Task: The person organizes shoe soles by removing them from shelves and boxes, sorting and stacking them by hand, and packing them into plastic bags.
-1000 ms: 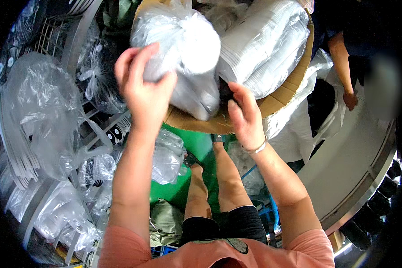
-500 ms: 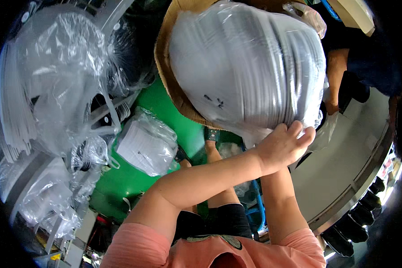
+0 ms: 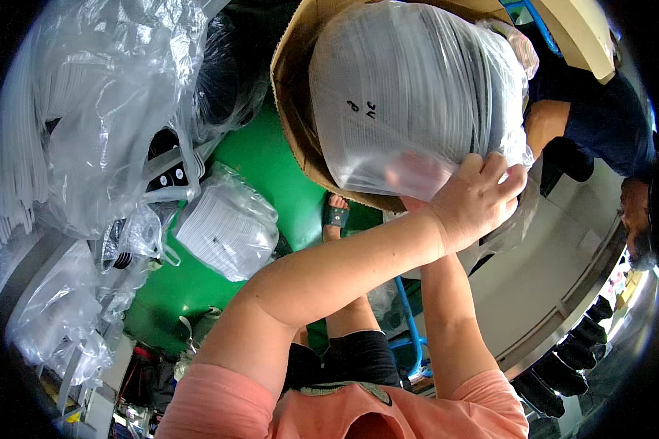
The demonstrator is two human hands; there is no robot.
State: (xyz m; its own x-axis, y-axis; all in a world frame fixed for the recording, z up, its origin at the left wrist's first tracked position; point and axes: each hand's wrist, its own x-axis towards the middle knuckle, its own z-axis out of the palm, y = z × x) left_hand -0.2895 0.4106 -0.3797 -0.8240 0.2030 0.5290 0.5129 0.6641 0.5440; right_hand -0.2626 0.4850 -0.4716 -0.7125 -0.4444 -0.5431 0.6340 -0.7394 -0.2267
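Note:
A large clear plastic bag [image 3: 410, 95] packed with a tight stack of thin, pale, rounded pieces sits in an open cardboard box [image 3: 294, 124]. Crossing over my right forearm, my left hand [image 3: 479, 194] has its fingers curled on the loose plastic at the bag's near right corner. My right hand [image 3: 419, 175] shows blurred through the film at the near side of the bag; its finger positions are unclear. The contents' exact kind cannot be told.
A smaller bag of stacked white pieces [image 3: 231, 223] lies on the green floor [image 3: 260, 150]. Bulky plastic bags [image 3: 117, 110] hang at the left on a grey frame. Another person's arm [image 3: 548, 126] is right of the box, beside a curved pale table [image 3: 542, 252].
The bag and box appear farther right in view. My left hand has shifted slightly up, and my right hand now shows through the plastic, where it was hidden before.

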